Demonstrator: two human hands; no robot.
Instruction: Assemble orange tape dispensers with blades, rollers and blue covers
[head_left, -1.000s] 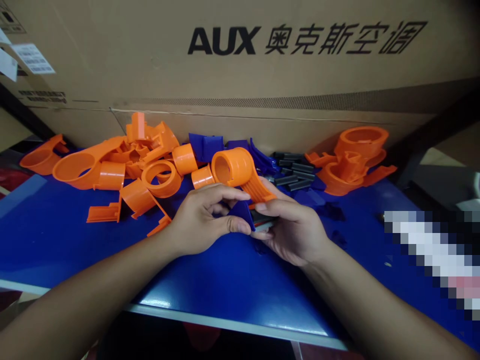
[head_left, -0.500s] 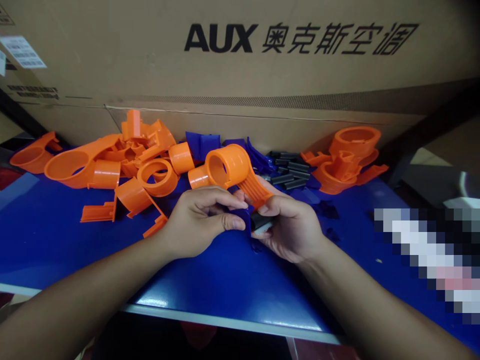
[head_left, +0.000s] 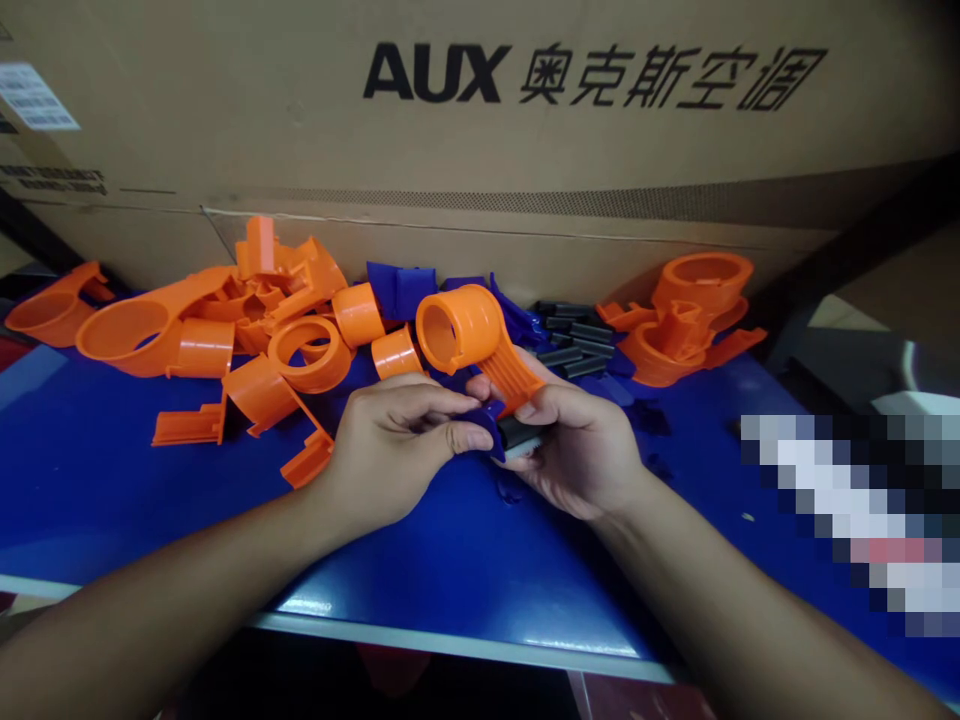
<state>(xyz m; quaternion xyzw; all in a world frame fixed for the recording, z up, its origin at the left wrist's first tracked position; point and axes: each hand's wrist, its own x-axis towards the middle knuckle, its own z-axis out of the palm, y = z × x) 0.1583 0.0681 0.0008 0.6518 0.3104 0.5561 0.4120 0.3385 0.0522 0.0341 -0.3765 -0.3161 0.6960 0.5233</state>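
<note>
My right hand [head_left: 581,440] is closed on an orange plastic part [head_left: 469,325] with a ring at its upper end and a ribbed arm running down into the fingers. A black piece [head_left: 517,433] with a pale toothed strip [head_left: 525,450] sits below that arm, in the same grip. Between the thumb and fingers of my left hand [head_left: 405,440] is a small blue plastic piece [head_left: 487,428], pinched against the left end of the black piece. Fingers partly hide where these parts meet, so I cannot tell how they join.
Several orange ring parts [head_left: 255,395] lie heaped at the left, and more orange parts [head_left: 671,350] stand at the right. Blue pieces [head_left: 405,290] and black pieces [head_left: 570,350] lie behind my hands. A large cardboard box [head_left: 300,110] rises behind the blue tabletop [head_left: 450,580].
The blue piece has tilted in my left hand, against the end of the black piece. The orange part has shifted slightly in my right hand, and the view has moved a little.
</note>
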